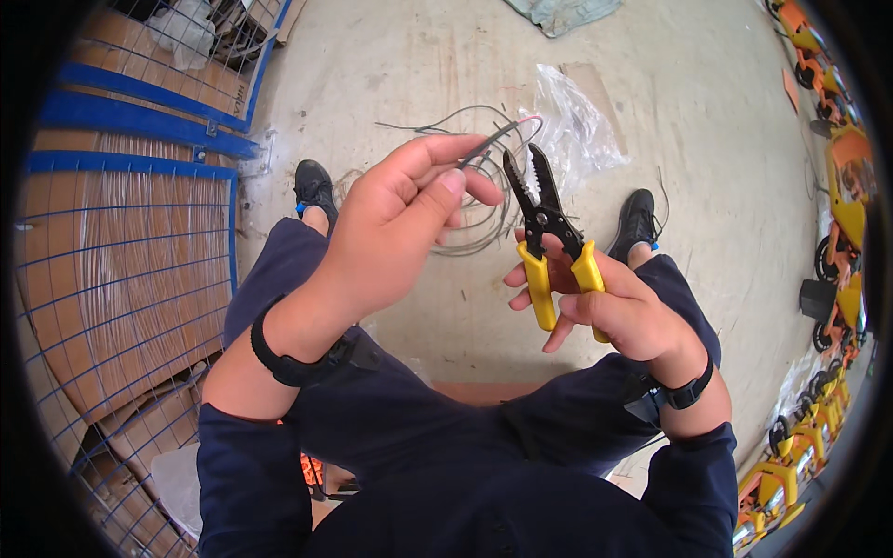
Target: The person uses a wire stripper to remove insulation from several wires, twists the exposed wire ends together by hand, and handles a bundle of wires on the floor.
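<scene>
Navy shirt (pixel 474 511) nearest, left hand (pixel 395 209) pinches cable (pixel 503 133), right hand (pixel 625 309) loosely clasps pliers (pixel 544 219), cage (pixel 149 124) encloses cardboard (pixel 130 234).

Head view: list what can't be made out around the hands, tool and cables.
In the head view:
Dark cable: gripped stretch hidden by the left hand.
Floor coil: part lies behind the left hand.
Right hand: partly behind the yellow-handled pliers.
Thin wires at the cable's end: tips too small to tell whether bare.

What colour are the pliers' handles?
The handles are yellow, seen best in the head view.
</scene>
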The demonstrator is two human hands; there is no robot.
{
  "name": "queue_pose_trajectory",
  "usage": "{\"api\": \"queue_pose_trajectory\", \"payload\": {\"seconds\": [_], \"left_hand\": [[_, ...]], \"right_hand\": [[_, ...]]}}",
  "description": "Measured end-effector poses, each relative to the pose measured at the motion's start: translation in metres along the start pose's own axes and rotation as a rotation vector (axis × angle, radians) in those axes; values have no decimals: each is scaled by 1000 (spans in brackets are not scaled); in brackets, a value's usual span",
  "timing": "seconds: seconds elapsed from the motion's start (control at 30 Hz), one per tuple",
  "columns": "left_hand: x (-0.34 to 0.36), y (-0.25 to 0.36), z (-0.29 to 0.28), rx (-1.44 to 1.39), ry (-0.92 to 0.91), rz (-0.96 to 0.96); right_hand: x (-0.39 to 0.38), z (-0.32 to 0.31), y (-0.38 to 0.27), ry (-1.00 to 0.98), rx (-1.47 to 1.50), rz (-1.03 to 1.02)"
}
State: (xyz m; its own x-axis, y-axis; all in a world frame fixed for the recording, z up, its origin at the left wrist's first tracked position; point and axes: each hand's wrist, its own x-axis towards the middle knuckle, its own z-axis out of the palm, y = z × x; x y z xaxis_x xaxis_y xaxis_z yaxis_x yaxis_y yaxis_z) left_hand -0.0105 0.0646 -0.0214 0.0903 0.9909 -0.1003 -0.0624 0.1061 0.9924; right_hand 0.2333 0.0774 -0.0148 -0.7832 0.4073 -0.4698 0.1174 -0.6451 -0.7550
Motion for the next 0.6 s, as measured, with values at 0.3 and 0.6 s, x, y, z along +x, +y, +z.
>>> {"api": "queue_pose_trajectory", "payload": {"seconds": [0.3, 0.6], "left_hand": [[-17, 0, 7, 202, 18, 32], [-17, -6, 5, 479, 77, 247]], "right_hand": [[2, 8, 1, 34, -31, -30], [6, 12, 2, 42, -41, -27]]}}
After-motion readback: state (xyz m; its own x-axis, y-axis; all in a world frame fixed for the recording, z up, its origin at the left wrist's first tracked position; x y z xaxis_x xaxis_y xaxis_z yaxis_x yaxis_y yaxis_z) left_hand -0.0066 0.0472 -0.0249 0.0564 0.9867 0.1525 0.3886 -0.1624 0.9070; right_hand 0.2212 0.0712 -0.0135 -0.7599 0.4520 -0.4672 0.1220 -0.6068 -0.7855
